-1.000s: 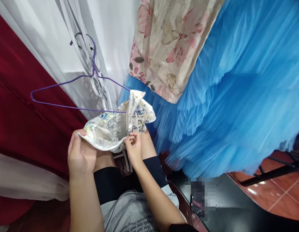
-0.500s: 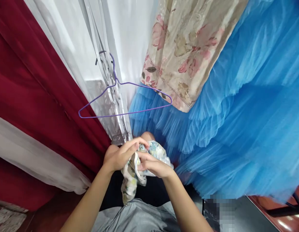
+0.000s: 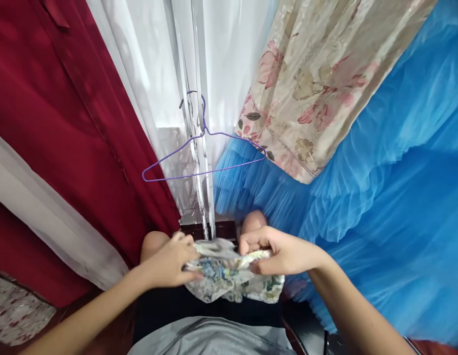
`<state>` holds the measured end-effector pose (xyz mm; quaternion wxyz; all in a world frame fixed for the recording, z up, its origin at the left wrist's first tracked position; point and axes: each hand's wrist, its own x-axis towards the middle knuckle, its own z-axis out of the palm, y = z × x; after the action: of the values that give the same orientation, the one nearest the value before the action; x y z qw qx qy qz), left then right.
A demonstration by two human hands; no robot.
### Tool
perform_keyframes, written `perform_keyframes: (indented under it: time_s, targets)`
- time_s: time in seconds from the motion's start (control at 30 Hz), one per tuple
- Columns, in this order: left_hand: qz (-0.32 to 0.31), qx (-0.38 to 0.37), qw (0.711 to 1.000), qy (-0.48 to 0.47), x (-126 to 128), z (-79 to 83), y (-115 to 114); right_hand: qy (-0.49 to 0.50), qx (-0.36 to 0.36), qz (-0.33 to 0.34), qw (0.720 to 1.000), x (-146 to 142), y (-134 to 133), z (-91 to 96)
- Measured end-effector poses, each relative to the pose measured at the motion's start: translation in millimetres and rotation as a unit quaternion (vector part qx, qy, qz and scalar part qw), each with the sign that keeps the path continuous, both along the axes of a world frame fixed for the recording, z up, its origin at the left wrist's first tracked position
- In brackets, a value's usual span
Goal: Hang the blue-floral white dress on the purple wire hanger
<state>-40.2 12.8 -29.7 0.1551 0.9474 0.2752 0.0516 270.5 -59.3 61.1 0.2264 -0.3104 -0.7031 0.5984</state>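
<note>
A pale cloth garment with a blue, green and yellow floral print is stretched between my two hands above my lap. My left hand grips its left end, thumb below and fingers over the top. At the other end, my right hand pinches the cloth's upper edge between thumb and curled fingers. The fabric is slightly blurred, and its exact kind cannot be made out. Past my hands, a purple wire hanger hangs by its hook on a white metal strip, with nothing on it.
Dark red drapes and white cloth hang on the left. A beige floral fabric and layered blue tulle hang on the right. White upright strips stand in the middle, down to the floor between my knees.
My hands have moved apart, from close together over the bunched garment to holding it spread sideways. The view has shifted, so the hanger sits farther right.
</note>
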Motion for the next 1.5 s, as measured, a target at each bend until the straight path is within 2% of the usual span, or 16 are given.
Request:
perform_keyframes:
  time_s: [0.13,0.23,0.3,0.37,0.5,0.6,0.7,0.8,0.9,0.97,1.1,1.2,1.27,1.4,1.47,1.5]
  targets:
    - [0.155,0.072,0.985,0.022,-65,9.7,61,-0.024,0.083,-0.117,0.989,11,21,8.9]
    - [0.228,0.089,0.969,-0.019,-101,23.3,87,-0.065,0.227,-0.253,0.938,13,62,1.6]
    - [0.237,0.107,0.964,-0.058,-112,36.9,96,-0.099,0.319,-0.319,0.887,11,99,-6.3]
    - [0.234,0.124,0.959,-0.104,-114,53.5,105,-0.121,0.368,-0.360,0.849,8,136,-13.2]
    - [0.225,0.137,0.949,-0.175,-108,88.9,127,-0.161,0.388,-0.382,0.823,5,179,-21.6]
    - [0.222,0.171,0.937,-0.209,-99,112.0,137,-0.178,0.404,-0.387,0.810,3,178,-25.8]
    - [0.210,0.186,0.923,-0.262,-79,131.6,132,-0.176,0.409,-0.393,0.804,-1,164,-30.4]
    - [0.202,0.186,0.915,-0.296,-49,147.8,119,-0.156,0.398,-0.361,0.829,-9,150,-33.4]
    - [0.215,0.235,0.893,-0.319,-18,157.9,112,-0.111,0.387,-0.317,0.859,-10,138,-32.6]
    - [0.246,0.260,0.874,-0.329,-5,159.8,111,-0.087,0.395,-0.321,0.856,-2,128,-30.4]
    - [0.317,0.217,0.860,-0.336,1,156.4,116,-0.079,0.430,-0.407,0.802,33,112,-27.1]
    - [0.338,0.174,0.859,-0.343,0,154.5,116,-0.082,0.444,-0.495,0.742,58,118,-22.6]
    - [0.338,0.169,0.864,-0.333,0,155.6,115,-0.105,0.449,-0.509,0.727,67,127,-13.9]
    - [0.325,0.200,0.874,-0.299,-6,163.7,116,-0.172,0.440,-0.454,0.756,72,130,18.7]
    - [0.323,0.182,0.885,-0.283,-14,171.0,119,-0.176,0.406,-0.422,0.791,73,120,36.7]
    - [0.324,0.148,0.893,-0.275,-18,175.6,121,-0.160,0.373,-0.403,0.820,73,115,44.3]
